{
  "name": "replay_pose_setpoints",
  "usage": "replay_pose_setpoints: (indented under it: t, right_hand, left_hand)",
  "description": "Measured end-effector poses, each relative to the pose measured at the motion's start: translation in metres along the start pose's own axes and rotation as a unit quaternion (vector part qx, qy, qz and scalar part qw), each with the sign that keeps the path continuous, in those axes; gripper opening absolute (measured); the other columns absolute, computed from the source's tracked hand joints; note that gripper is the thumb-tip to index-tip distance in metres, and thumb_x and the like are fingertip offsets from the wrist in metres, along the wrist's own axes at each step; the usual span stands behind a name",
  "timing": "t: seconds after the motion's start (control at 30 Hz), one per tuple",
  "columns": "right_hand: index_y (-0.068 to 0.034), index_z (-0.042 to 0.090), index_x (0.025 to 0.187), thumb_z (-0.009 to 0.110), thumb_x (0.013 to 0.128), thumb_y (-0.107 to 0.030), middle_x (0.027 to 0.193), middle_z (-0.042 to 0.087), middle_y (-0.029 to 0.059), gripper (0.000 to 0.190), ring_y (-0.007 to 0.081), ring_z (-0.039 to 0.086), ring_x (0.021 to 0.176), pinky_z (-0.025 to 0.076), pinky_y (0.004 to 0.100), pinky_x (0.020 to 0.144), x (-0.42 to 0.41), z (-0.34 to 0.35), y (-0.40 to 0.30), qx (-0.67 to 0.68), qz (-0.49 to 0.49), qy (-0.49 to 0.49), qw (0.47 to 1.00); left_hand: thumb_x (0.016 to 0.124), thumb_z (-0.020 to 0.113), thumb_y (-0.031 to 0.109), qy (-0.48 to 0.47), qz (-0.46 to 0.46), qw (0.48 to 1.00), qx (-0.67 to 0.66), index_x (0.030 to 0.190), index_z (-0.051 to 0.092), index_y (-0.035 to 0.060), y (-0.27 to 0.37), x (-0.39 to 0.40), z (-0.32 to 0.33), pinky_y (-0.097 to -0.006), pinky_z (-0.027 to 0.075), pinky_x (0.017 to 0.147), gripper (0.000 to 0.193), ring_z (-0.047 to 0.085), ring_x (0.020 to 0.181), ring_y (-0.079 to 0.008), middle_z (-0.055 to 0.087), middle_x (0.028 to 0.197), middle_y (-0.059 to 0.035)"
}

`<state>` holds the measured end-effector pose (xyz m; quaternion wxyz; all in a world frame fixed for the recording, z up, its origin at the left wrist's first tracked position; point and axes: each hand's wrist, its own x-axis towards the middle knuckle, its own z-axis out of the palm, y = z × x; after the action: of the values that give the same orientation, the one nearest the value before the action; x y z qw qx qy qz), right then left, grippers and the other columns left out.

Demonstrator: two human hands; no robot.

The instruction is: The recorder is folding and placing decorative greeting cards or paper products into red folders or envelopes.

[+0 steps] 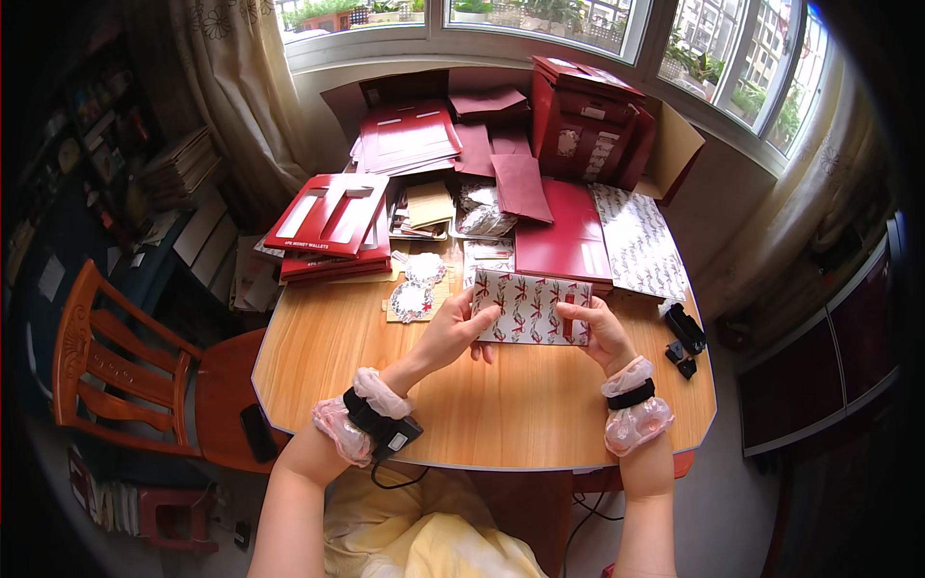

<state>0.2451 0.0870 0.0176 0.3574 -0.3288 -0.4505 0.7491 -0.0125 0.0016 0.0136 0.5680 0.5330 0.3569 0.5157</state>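
Between both hands, above the wooden table (pixel 433 390), is a white paper wallet (pixel 531 311) with a red and grey leafy print. My left hand (pixel 462 325) grips its left edge, thumb on top and fingers beneath. My right hand (pixel 598 331) pinches the right end, its thumb beside a small red strip (pixel 569 318) on the printed face. Left of the wallet, round wreath-shaped paper cutouts (pixel 412 300) lie on a tan card. Just behind the wallet is a printed sheet (pixel 489 256) with small strips on it.
Red window-front packs (pixel 329 217) are stacked at the left. Trays with tan cards (pixel 428 204) and wreath cutouts (pixel 484 217) stand mid-table. Red folders (pixel 562 231), a printed sheet (pixel 639 238) and a large red box (pixel 589 130) are behind. Black clips (pixel 683 339) lie right; a chair (pixel 224 390) stands left.
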Motion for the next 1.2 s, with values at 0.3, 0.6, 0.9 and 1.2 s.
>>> replay_pose_setpoints:
  t: [0.3,0.6,0.9,1.2]
  right_hand:
    - [-0.001,0.07,0.109,0.075,0.087,-0.006,0.103,0.073,0.0092,0.024,0.0147,0.07,0.088,0.058,0.0309,0.08,-0.001,0.0,-0.001,-0.032,-0.073,0.011,0.997]
    - [-0.004,0.041,0.123,0.084,0.079,-0.022,0.137,0.05,0.0169,0.064,0.0274,0.051,0.125,0.044,0.0369,0.104,-0.014,0.019,-0.028,-0.342,-0.35,0.063,0.87]
    - [-0.005,0.049,0.098,0.089,0.06,-0.023,0.134,0.046,0.0192,0.058,0.0393,0.044,0.129,0.025,0.0577,0.118,-0.029,0.063,-0.012,-0.728,-0.376,-0.024,0.573]
    - [-0.005,0.053,0.095,0.084,0.051,-0.014,0.116,0.048,0.0151,0.055,0.0337,0.05,0.104,0.042,0.044,0.089,-0.033,0.061,-0.015,-0.694,-0.37,-0.027,0.617]
  left_hand:
    - [0.102,0.054,0.02,0.008,0.018,1.0,-0.011,0.122,0.05,0.0009,-0.007,0.003,0.0,-0.02,0.045,0.043,0.028,0.063,0.053,-0.0117,0.068,0.094,-0.0084]
    - [0.102,0.052,0.017,0.012,0.019,0.999,-0.032,0.121,0.05,0.0012,0.0,0.002,0.001,-0.0198,0.038,0.038,0.025,0.059,0.047,-0.0094,0.067,0.085,-0.0074]
    - [0.103,0.052,0.018,-0.023,-0.013,1.0,0.006,0.124,0.049,0.0026,-0.006,0.001,0.001,-0.0197,0.04,0.038,0.026,0.059,0.048,-0.0084,0.064,0.081,-0.0038]
    - [0.102,0.055,0.02,-0.042,-0.033,0.998,0.015,0.124,0.05,0.0008,0.0,0.001,-0.002,-0.0214,0.049,0.044,0.03,0.061,0.051,-0.0096,0.064,0.083,-0.0054]
